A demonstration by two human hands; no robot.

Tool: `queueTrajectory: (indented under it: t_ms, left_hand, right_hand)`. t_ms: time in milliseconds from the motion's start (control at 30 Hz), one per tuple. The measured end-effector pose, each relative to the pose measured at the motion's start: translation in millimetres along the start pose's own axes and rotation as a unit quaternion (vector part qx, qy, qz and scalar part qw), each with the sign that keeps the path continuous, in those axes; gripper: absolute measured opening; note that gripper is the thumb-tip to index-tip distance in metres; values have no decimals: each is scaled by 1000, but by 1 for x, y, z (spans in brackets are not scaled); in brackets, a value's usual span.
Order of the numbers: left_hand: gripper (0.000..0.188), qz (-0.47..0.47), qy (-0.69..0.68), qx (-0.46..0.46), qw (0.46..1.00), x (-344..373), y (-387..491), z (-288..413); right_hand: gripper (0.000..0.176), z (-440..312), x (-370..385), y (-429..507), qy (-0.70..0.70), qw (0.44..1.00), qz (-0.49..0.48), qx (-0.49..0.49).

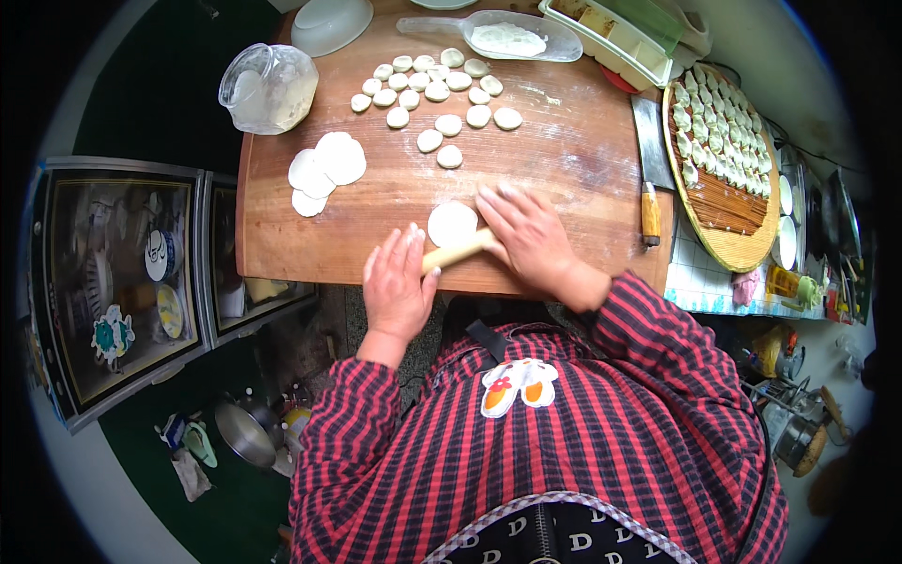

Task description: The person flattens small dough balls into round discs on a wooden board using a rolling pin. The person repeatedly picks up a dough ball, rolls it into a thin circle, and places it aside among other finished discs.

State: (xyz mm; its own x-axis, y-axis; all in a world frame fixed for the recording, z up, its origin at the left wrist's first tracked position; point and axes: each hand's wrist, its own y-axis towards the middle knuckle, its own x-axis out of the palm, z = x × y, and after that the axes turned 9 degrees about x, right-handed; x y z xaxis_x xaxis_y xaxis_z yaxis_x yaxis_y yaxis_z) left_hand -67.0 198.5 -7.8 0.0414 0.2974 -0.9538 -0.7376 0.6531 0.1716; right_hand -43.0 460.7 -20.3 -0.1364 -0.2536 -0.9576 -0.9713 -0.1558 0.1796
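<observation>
A wooden rolling pin [459, 252] lies aslant near the front edge of the wooden board [585, 169]. My left hand [400, 282] covers its left end, and my right hand [530, 236] covers the other end, fingers stretched forward. Just beyond the pin is a thin round dough wrapper [452, 223], close to the fingertips of both hands. Several rolled wrappers [340, 158] overlap in a loose stack to the left. Farther back, many small flattened dough pieces [437, 91] are spread out, the nearest piece [449, 156] behind the wrapper.
A plastic scoop of flour [509, 40], a clear jar [271, 88] and a glass bowl [331, 27] stand toward the back. A cleaver [652, 144] lies along the board's right side. Beyond it, a round woven tray [733, 218] carries rows of dumplings [719, 127].
</observation>
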Motion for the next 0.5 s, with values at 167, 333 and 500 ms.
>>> queueTrajectory:
  t_ms: [167,333,500]
  left_hand:
    - [37,41,-1,45,998,13,44,-34]
    - [26,-13,-65,33,997,12,49,-32]
    - [34,69,-127,4,989,-3,5,-8]
  right_hand:
    - [56,-1,14,62,-59,997,45,2]
    - [48,3,5,5,0,1000,-10,-13]
    - [47,2,-7,-37,51,998,-45,1]
